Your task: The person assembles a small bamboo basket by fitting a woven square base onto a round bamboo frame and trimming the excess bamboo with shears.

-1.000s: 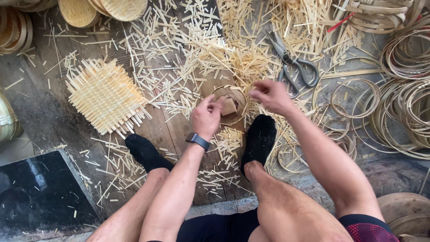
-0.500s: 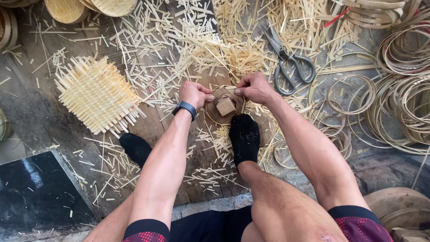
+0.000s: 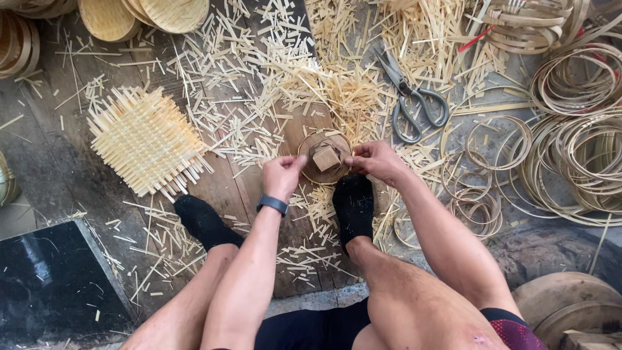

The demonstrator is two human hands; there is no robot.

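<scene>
While both hands pinched the bamboo hoop (image 3: 304, 170) on the floor w/ a wood block (image 3: 326, 157) inside, left hand (image 3: 282, 176) & right hand (image 3: 374, 161) closed on opposite rims, step looked like shaping the ring; next probably needed a steady, even squeeze.

Daylit workshop floor of worn dark wooden planks (image 3: 39, 155) strewn with pale bamboo offcuts (image 3: 285, 65)

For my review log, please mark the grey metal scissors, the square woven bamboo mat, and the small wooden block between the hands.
grey metal scissors (image 3: 408, 97), head view, just below the pivot.
square woven bamboo mat (image 3: 146, 139), head view, middle of the weave.
small wooden block (image 3: 326, 157), head view, its top face.
</scene>
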